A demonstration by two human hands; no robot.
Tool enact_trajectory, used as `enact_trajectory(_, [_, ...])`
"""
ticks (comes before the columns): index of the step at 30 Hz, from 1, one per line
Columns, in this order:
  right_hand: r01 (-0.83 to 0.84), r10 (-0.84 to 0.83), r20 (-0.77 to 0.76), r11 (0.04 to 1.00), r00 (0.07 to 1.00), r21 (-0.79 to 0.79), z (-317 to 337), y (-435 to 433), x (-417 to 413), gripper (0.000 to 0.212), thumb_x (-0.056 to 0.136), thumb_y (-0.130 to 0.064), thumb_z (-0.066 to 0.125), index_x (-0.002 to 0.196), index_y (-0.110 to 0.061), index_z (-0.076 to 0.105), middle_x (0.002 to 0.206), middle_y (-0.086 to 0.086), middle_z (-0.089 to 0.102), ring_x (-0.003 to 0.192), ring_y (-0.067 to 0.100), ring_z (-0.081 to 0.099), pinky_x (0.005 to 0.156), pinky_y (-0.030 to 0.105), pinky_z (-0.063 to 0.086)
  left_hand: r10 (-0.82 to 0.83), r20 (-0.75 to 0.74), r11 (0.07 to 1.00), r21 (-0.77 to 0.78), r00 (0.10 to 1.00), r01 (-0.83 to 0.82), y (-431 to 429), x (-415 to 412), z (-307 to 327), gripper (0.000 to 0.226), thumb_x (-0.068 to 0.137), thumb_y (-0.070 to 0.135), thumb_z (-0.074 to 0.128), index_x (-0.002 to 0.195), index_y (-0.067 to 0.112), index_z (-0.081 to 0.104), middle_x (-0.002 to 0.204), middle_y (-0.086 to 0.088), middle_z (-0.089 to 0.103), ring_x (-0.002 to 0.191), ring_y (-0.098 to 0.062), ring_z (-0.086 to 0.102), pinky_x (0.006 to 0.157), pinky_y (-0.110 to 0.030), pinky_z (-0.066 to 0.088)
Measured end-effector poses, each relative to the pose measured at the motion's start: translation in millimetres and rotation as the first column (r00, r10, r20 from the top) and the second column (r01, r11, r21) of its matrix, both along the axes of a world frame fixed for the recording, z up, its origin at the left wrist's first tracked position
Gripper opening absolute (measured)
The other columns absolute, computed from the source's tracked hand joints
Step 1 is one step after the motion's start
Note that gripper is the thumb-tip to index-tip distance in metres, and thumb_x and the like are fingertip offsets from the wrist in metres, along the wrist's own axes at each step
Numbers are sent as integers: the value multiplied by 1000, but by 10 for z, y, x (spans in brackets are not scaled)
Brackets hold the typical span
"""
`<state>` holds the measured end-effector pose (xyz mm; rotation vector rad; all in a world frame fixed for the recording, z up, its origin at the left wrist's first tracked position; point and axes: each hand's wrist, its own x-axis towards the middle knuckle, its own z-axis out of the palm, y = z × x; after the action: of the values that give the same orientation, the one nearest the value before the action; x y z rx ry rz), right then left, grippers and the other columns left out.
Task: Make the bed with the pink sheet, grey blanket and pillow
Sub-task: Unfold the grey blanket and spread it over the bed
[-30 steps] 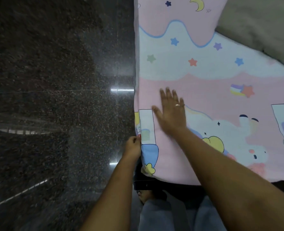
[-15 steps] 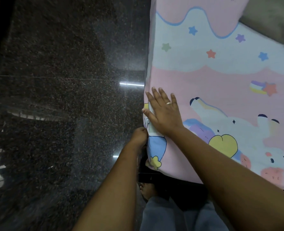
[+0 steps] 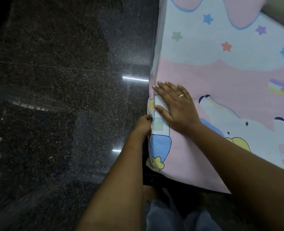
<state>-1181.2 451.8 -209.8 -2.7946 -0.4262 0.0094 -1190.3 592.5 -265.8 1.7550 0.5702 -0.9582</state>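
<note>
The pink sheet, printed with stars and cartoon animals, lies spread over the bed on the right. My right hand lies flat on the sheet near the bed's left edge, fingers spread, a ring on one finger. My left hand is at the bed's side, fingers closed on the sheet's hanging edge. A sliver of the grey blanket shows at the top right corner. No pillow is in view.
Dark polished granite floor fills the left half, with bright light reflections. My foot and grey trouser legs are at the bottom, close against the bed's near corner.
My right hand has slid left across the sheet to the bed's edge. My left hand has stayed on the sheet's side edge. The view has shifted, putting the bed further right.
</note>
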Motion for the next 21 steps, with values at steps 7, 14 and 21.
enact_trajectory(7, [15,-15,-6,1000,1000,3,29,24,15,59,95,-52,29,148,-25,31,151,-5,37,141,14,29,116,36,15,-663,15,617,578,748,535,107,58,-15,29,94,20,46,115,4,60,119,-17,60,107,-32,58,86,-36,47])
enact_trajectory(14, [18,-18,16,999,1000,-31,5,37,9,59,95,-53,30,148,-26,33,151,-5,36,141,13,28,116,36,14,-667,-68,661,406,742,631,18,152,-135,23,91,22,53,101,5,65,107,-15,66,93,-29,64,76,-30,50])
enact_trajectory(21, [10,-10,28,1000,1000,-19,-36,26,3,59,95,-54,30,147,-27,34,152,-4,36,141,15,29,117,39,15,-127,-3,985,-115,992,126,-33,139,27,21,102,18,32,113,24,49,98,10,56,91,-5,59,88,-28,53])
